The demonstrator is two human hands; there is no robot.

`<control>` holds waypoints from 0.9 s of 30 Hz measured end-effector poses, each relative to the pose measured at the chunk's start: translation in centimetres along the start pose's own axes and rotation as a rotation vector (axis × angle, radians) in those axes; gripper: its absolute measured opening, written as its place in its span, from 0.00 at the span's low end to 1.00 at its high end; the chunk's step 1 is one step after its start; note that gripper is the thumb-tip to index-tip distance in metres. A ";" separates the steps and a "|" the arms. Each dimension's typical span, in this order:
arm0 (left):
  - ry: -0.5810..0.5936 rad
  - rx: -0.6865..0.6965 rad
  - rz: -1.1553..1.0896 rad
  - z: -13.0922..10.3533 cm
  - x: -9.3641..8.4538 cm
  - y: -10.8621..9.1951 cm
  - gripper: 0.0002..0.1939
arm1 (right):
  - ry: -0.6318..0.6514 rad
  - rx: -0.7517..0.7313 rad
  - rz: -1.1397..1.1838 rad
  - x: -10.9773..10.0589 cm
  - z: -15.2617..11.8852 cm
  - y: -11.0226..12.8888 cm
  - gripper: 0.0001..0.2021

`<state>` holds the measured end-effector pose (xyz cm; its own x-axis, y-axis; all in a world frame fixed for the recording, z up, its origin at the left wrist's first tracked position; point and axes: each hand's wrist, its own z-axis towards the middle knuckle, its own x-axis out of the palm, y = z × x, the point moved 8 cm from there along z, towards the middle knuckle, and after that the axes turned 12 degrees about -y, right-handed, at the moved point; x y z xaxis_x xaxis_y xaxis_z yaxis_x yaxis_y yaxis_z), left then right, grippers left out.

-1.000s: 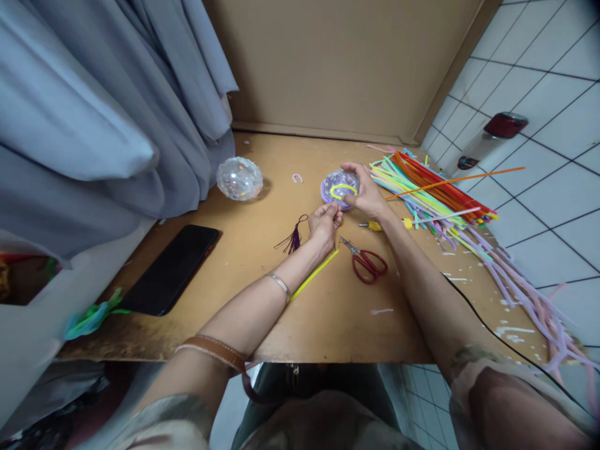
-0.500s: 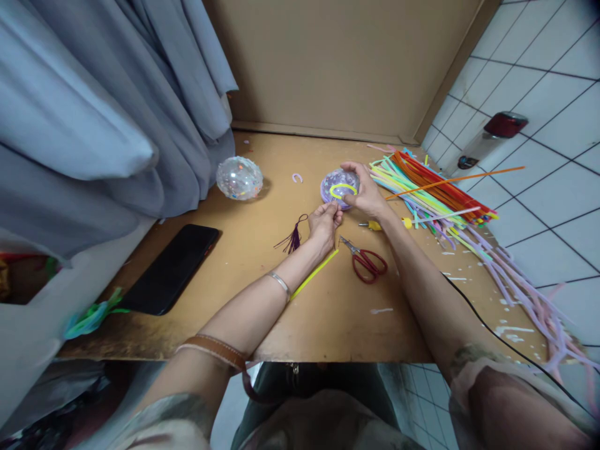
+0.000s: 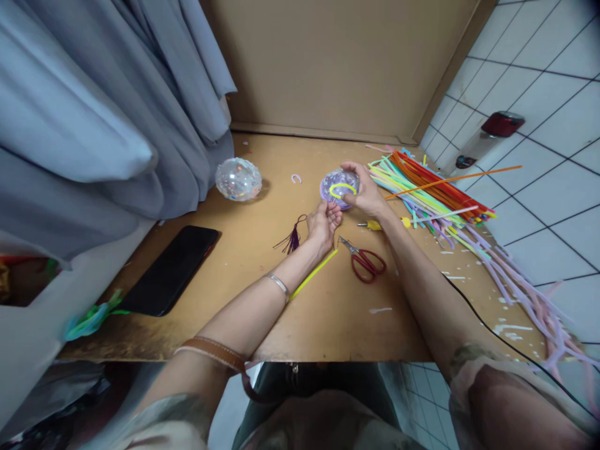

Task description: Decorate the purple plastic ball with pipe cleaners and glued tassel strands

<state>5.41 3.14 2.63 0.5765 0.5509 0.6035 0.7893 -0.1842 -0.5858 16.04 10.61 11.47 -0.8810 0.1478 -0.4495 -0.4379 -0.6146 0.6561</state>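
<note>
A clear round ball or dome [image 3: 328, 178] trimmed in purple, with a bright yellow pipe-cleaner loop on its face, rests on the table. My right hand [image 3: 368, 192] grips its right side, thumb at the front and fingers over the top. Just below the ball's lower edge is my left hand [image 3: 324, 224], palm partly turned up and fingers loosely apart, nothing visible in them. Whether its fingertips touch the ball I cannot tell. A dark purple tassel [image 3: 293, 239] lies left of that hand. Beneath the left forearm runs a yellow pipe cleaner [image 3: 314, 274].
Red-handled scissors [image 3: 368, 265] and a yellow glue gun [image 3: 374, 225] lie near the right forearm. Bundled pipe cleaners [image 3: 435, 187] fill the right side. At left are another clear ball [image 3: 239, 179], a black phone [image 3: 171, 270] and a grey curtain [image 3: 187, 94]. A black cable [image 3: 487, 325] crosses the right edge.
My left hand's fingers have loosened from a pinch at the ball's lower edge, and the palm has turned upward. My right hand keeps its hold on the ball.
</note>
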 end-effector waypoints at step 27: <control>0.086 0.023 -0.011 -0.7 -0.6 -0.3 0.11 | -0.056 0.012 0.055 -0.1 -0.1 0.5 0.31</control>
<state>4.96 2.27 2.86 0.5846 0.4808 0.6535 0.7912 -0.1597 -0.5903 15.97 10.17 11.79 -0.9124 0.1573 -0.3779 -0.3901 -0.6136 0.6865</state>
